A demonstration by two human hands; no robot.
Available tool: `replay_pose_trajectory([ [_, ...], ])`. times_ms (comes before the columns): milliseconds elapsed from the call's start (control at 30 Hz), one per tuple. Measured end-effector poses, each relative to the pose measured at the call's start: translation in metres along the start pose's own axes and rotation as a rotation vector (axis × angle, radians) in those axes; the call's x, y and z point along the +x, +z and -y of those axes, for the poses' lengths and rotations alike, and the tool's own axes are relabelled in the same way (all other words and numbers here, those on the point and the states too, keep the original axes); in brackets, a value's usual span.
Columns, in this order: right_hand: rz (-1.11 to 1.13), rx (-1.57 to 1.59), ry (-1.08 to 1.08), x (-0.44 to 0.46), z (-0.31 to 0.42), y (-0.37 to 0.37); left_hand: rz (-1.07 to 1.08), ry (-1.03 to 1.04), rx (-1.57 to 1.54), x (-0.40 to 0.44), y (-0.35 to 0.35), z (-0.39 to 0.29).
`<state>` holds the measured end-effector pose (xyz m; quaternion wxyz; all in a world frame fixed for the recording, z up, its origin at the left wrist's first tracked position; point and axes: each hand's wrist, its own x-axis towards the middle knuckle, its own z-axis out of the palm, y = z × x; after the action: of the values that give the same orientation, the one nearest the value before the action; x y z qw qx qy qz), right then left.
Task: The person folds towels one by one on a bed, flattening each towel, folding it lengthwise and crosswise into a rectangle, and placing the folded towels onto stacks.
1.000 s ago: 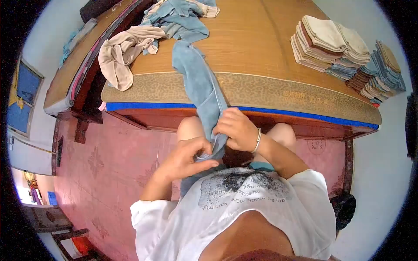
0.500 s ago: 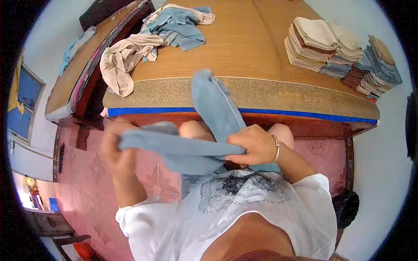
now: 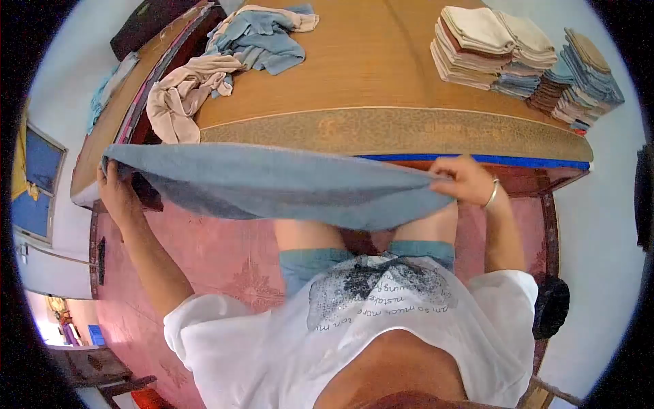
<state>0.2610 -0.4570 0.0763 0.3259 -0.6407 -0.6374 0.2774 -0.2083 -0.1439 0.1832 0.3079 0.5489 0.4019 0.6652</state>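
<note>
A blue-grey towel (image 3: pixel 286 180) is stretched lengthwise between my two hands, in front of my knees. At the far left, my left hand (image 3: pixel 119 184) grips one corner, with the fingers partly behind the fabric. My right hand (image 3: pixel 466 180), with a bangle at the wrist, pinches the other end near its upper edge. The long top edge is nearly straight, while the lower part sags and folds in the middle.
Ahead is a wooden bed-like platform (image 3: pixel 361 68) with a patterned front edge. A heap of crumpled blue and beige towels (image 3: pixel 255 37) lies at its left. Stacks of folded towels (image 3: pixel 473 51) stand at the right. Another bed (image 3: pixel 102 153) is along the left.
The towel has gone from bunched and hanging to spread out wide. My left hand has moved left and up a little; my right hand has moved right and up.
</note>
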Motion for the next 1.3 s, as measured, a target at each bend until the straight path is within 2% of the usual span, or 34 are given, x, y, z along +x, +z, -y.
replay_pose_trajectory([
  [33,-0.003,0.004,0.008,-0.004,-0.002,-0.01,0.08,-0.008,-0.112,0.003,0.001,0.003],
  [100,-0.188,-0.337,-0.033,-0.01,-0.005,-0.032,0.089,-0.035,-0.151,0.006,0.006,0.006],
  [167,-0.259,-0.32,0.03,-0.014,0.001,-0.053,0.088,-0.059,-0.195,0.01,0.011,0.009],
  [233,-0.328,-0.301,0.086,-0.015,0.001,-0.069,0.22,-0.007,-0.093,0.016,0.013,0.014],
  [300,-0.56,-0.454,-0.069,-0.015,-0.003,-0.084,0.275,-0.004,-0.088,0.021,0.018,0.018],
  [333,-0.559,-0.453,-0.068,-0.015,-0.006,-0.092,0.33,-0.001,-0.085,0.022,0.022,0.018],
  [400,-0.712,-0.438,-0.002,-0.016,-0.012,-0.107,0.337,-0.045,-0.104,0.028,0.026,0.019],
  [533,-0.725,-0.567,0.157,-0.02,-0.02,-0.137,0.439,-0.113,-0.157,0.05,0.025,0.034],
  [600,-0.82,-0.315,0.164,-0.022,-0.024,-0.149,0.49,-0.149,-0.212,0.053,0.033,0.037],
  [667,-0.845,-0.241,0.136,-0.026,-0.026,-0.164,0.469,-0.117,-0.112,0.047,0.044,0.028],
  [733,-0.972,-0.08,0.208,-0.026,-0.025,-0.175,0.49,-0.135,-0.045,0.032,0.061,0.015],
  [800,-0.969,0.026,0.212,-0.024,-0.046,-0.193,0.597,-0.205,-0.039,0.038,0.07,0.027],
  [833,-0.983,0.125,0.235,-0.017,-0.051,-0.2,0.574,-0.274,-0.007,0.037,0.08,0.026],
  [867,-0.969,0.118,0.21,-0.009,-0.056,-0.205,0.606,-0.259,0.055,0.037,0.087,0.029],
  [933,-0.972,0.255,0.319,0.007,-0.067,-0.21,0.534,-0.285,0.148,0.046,0.106,0.049],
  [967,-0.934,0.251,0.211,0.015,-0.107,-0.232,0.555,-0.29,0.172,0.046,0.116,0.049],
  [1000,-0.927,0.238,0.191,0.029,-0.115,-0.236,0.514,-0.284,0.208,0.057,0.128,0.063],
  [1067,-0.955,0.436,0.107,0.051,-0.118,-0.247,0.407,-0.319,0.09,0.05,0.154,0.049],
  [1100,-0.985,0.423,0.114,0.059,-0.11,-0.252,0.395,-0.315,0.079,0.059,0.16,0.05],
  [1133,-0.983,0.415,0.101,0.064,-0.101,-0.258,0.418,-0.253,-0.015,0.073,0.169,0.054],
  [1200,-1.13,0.377,-0.052,0.07,-0.084,-0.27,0.439,-0.19,-0.113,0.097,0.182,0.065],
  [1267,-1.12,0.39,-0.078,0.057,-0.075,-0.279,0.458,0.37,-0.04,0.115,0.186,0.08],
  [1300,-1.11,0.371,-0.101,0.047,-0.068,-0.275,0.426,0.031,-0.222,0.09,0.185,0.042],
])
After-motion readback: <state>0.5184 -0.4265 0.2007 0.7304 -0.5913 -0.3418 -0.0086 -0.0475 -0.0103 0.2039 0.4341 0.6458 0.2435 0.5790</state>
